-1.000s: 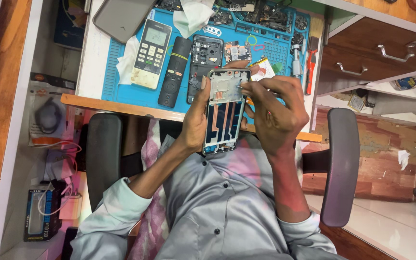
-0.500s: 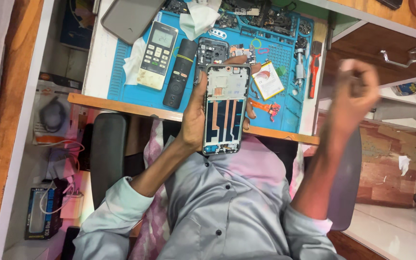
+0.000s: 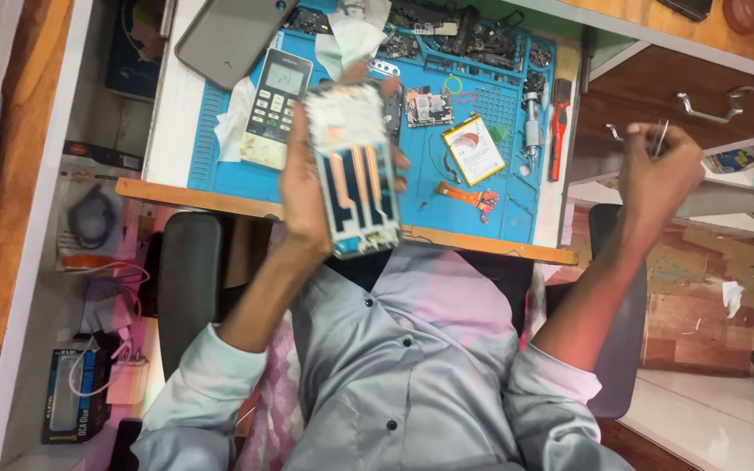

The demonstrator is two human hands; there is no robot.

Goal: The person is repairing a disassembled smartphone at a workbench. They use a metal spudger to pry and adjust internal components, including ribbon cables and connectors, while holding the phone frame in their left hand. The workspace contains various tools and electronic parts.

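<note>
While the left hand (image 3: 300, 194) grips an opened phone frame (image 3: 355, 170) along its edge, holding it up above the near edge of the blue work mat (image 3: 220, 131), the right hand (image 3: 656, 170) is raised well off to the side of that mat, in front of an open wooden drawer (image 3: 656, 87). Its fingers are pinched shut around something thin and pale that sticks up from them; what it is cannot be told. The frame shows its inner side, with dark and orange strips running along its length. On the mat, just beside the frame, lie a grey remote control (image 3: 277, 98), a small circuit board (image 3: 429, 106), a flat battery with a yellow edge (image 3: 473, 150) and an orange ribbon cable (image 3: 469, 194). A red-handled tool (image 3: 558, 131) lies near the mat's far side edge. The mat rests on a white counter (image 3: 163, 113).
</note>
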